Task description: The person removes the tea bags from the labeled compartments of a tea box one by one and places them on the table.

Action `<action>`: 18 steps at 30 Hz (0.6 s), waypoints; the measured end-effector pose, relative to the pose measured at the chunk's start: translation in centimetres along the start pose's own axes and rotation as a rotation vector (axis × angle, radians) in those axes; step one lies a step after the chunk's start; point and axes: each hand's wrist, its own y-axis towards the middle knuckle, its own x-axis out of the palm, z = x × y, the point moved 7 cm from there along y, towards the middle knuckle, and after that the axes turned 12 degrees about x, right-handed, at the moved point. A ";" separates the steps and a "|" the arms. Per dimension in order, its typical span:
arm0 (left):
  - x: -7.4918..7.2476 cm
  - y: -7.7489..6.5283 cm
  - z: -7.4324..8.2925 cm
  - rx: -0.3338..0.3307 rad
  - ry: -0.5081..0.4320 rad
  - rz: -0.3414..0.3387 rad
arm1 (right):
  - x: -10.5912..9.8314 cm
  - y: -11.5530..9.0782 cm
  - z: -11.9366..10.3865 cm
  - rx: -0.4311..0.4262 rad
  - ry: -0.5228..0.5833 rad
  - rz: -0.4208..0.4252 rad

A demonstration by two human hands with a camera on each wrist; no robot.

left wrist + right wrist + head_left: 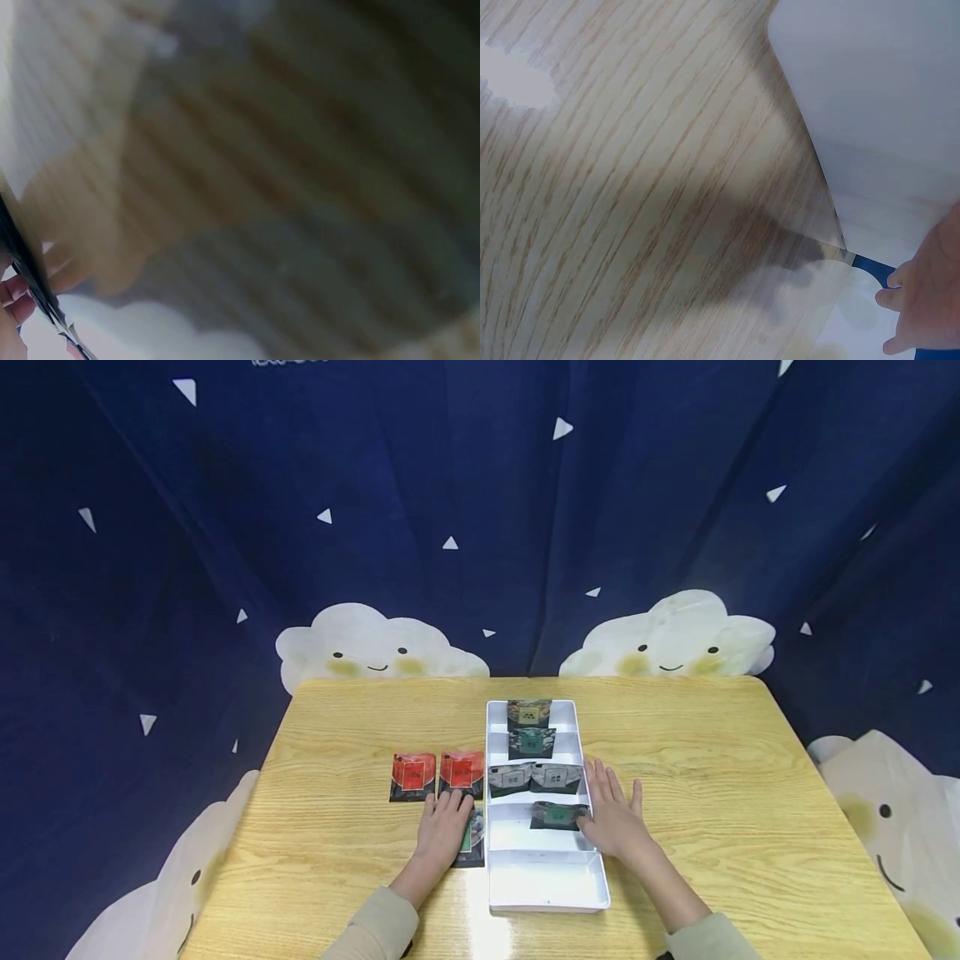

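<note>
White rectangular plastic five-compartment tray set on the light wood-grain desk; long axis runs away from the person. Black flat pouch with green label is held in the second-nearest compartment, long axis crosswise. Its right end is touched by the thumb of the right hand; other fingers fairly straight, slightly spread along the outer wall. Left of tray, black-and-green foil pouch is partly covered by the left hand, fingers close together, fingertips laid over the near edge of a red-and-black square pouch.
</note>
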 end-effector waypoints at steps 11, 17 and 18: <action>-4.3 1.2 -0.2 -0.069 -0.023 0.252 | 0.1 0.0 0.0 0.001 0.010 0.000; -7.5 2.7 0.8 -0.054 -0.018 0.316 | 0.0 -0.1 0.0 0.000 0.013 0.002; -7.9 2.9 1.1 -0.045 -0.020 0.322 | 0.0 -0.1 -0.1 -0.001 0.013 0.002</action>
